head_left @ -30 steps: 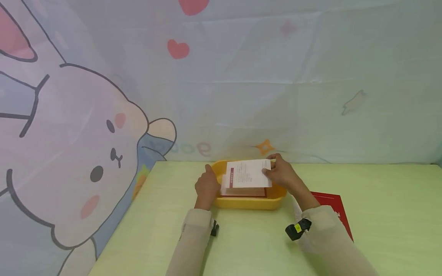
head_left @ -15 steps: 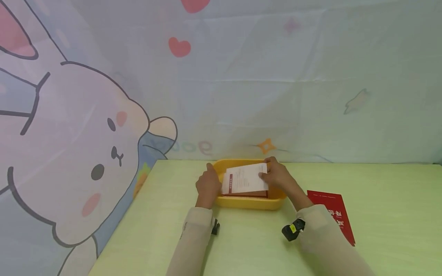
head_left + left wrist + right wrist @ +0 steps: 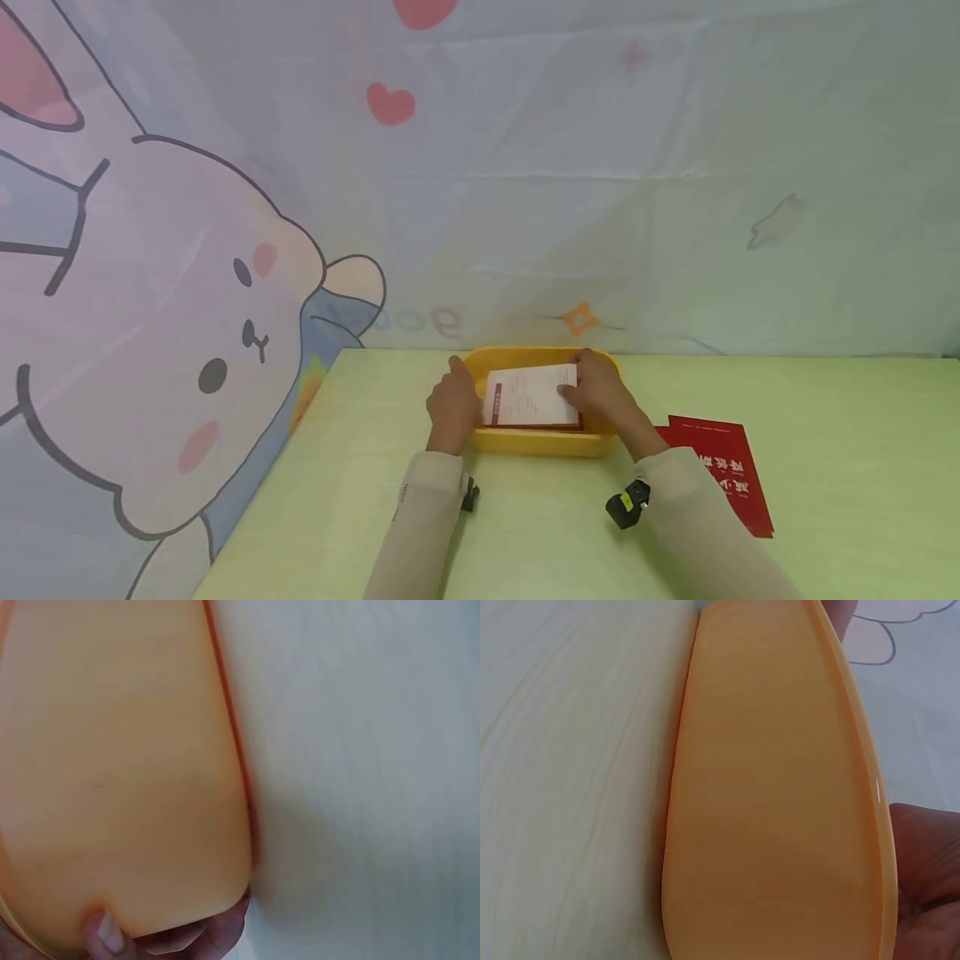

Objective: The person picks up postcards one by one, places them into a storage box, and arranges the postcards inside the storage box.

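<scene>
Green worktop (image 3: 315, 508), rabbit-print backdrop (image 3: 525, 233). White card (image 3: 528, 398), just left of the right hand (image 3: 600, 388) pinching its edge, had dropped lower into the yellow tray (image 3: 540, 442); looked nearly seated. Left hand (image 3: 453, 406) gripped the tray end.

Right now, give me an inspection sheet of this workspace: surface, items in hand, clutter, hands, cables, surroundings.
Surface: pale green tabletop.
Items in hand: white printed card, held at the yellow tray.
Clutter: red printed papers right of the tray, partly hidden by the right sleeve.
Hands: left hand grips the tray's left end; right hand pinches the card's right edge.
Cables: nothing seen.
Surroundings: backdrop with a rabbit and hearts.
</scene>
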Demonstrator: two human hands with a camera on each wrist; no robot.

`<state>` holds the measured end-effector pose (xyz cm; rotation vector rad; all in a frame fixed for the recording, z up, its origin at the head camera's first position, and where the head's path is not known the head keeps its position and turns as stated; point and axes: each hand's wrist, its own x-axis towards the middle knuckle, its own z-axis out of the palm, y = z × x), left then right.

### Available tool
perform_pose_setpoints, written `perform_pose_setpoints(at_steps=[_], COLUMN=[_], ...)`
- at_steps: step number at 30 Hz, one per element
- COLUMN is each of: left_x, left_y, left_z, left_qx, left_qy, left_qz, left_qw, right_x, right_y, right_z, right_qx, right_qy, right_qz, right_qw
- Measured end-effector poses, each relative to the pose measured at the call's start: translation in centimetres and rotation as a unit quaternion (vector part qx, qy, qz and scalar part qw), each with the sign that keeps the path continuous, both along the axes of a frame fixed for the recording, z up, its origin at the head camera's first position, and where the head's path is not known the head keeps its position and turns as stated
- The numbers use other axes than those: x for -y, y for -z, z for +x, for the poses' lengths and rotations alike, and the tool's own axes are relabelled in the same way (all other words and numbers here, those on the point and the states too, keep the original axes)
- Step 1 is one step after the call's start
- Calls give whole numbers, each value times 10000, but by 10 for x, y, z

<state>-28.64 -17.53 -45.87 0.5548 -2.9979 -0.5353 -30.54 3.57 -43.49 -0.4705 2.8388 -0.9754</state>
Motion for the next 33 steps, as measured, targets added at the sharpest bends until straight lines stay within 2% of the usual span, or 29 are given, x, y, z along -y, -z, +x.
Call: perform_pose_setpoints(at_steps=[12, 22, 33], left_x=[-2, -1, -1], left_y=[1, 4, 2], left_z=[-1, -1, -1], left_qx=[-117, -114, -150], left_qy=[-58, -77, -82], left_qz=[-40, -17, -56], left_qw=[9999, 9999, 9998], right_x=[7, 10, 15], right_y=[3, 10, 11], right_z=[2, 1, 1], right_qx=[332, 46, 44], right_qy=[356, 374, 468], right_qz=[346, 635, 938], right_qw=[9982, 9973, 9945])
